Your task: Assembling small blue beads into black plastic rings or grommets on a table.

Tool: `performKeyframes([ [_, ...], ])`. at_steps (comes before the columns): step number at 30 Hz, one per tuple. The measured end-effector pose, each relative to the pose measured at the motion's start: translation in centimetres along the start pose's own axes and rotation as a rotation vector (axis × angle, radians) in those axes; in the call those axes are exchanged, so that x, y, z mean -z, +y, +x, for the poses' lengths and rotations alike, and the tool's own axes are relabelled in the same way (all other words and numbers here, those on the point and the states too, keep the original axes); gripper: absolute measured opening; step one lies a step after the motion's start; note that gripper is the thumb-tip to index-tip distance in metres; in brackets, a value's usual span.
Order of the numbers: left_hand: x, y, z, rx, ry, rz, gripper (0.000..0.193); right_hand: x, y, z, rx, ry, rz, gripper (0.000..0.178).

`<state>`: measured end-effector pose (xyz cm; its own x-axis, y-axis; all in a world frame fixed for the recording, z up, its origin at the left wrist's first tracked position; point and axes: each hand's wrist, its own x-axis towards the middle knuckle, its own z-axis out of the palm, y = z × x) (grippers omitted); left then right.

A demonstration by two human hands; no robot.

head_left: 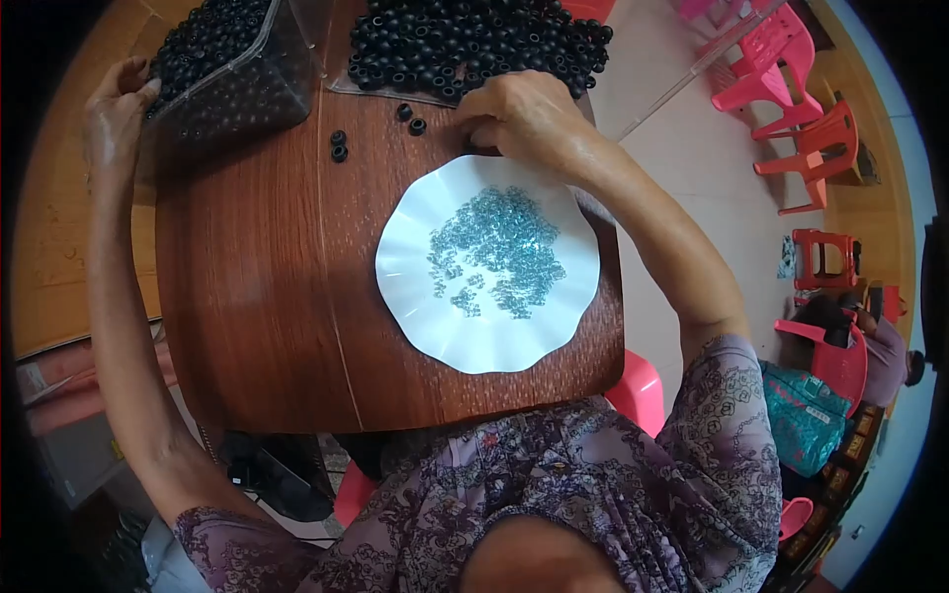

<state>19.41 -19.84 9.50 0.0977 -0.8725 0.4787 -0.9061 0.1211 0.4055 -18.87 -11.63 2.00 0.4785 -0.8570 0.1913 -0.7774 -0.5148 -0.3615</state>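
in the head view, my two hands are well apart near the top of the frame. at the upper left, my left hand (117, 111) is against the left edge of a clear bin (259, 43), its fingers bent at the rim; i cannot tell whether they are clamped on it. the bin is filled with black beads (213, 30), and more of them show through its see-through wall. at the upper middle, my right hand (519, 111) is curled with the knuckles up, at the lower edge of a wide heap of loose black beads (474, 44); its fingertips are mostly hidden, so i cannot tell if they have closed on a bead. four stray beads (417, 127) sit between the bin and my right hand, two of them touching, all on the reddish-brown wooden surface (257, 296). in the middle of the frame, just below my right hand, a white plate (415, 331) with a wavy rim carries a patch of small, clear bluish-green beads (509, 237). my purple patterned top (534, 445) fills the bottom. at the right edge, a person (887, 356) is near a green bag (806, 420), with red and pink chairs (816, 148) farther up.
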Motion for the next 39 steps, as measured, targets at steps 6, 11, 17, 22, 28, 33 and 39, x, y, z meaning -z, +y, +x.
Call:
performKeyframes([
  [6, 1.1, 4.1, -5.9, -0.347, 0.33, 0.133, 0.033, -1.1, 0.0, 0.9, 0.027, -0.167, -0.132, 0.021],
  [11, -1.9, 12.2, -13.4, -0.305, 0.064, -0.548, 0.018, 0.7, 0.1, -1.5, -0.088, 0.023, 0.435, 0.016],
  [17, -4.7, 16.5, -18.4, 0.252, -0.463, -1.232, 0.016, 2.7, -3.8, -3.3, -0.288, -0.054, 1.186, 0.016],
  [22, -6.0, 16.7, -19.6, 0.413, -0.599, -1.567, 0.021, 2.7, -4.9, -4.7, -0.315, -0.058, 1.263, 0.015],
  [28, -5.9, 16.5, -20.8, 0.466, -0.66, -1.622, 0.027, 1.6, -5.3, -5.8, -0.35, -0.017, 1.354, 0.014],
  [33, -5.7, 16.4, -21.7, 0.502, -0.679, -1.608, 0.024, 1.5, -6.0, -6.5, -0.41, -0.07, 1.378, 0.01],
  [39, -5.7, 16.6, -22.9, 0.587, -0.598, -1.656, 0.022, 0.8, -6.7, -6.9, -0.533, -0.051, 1.481, 0.008],
])
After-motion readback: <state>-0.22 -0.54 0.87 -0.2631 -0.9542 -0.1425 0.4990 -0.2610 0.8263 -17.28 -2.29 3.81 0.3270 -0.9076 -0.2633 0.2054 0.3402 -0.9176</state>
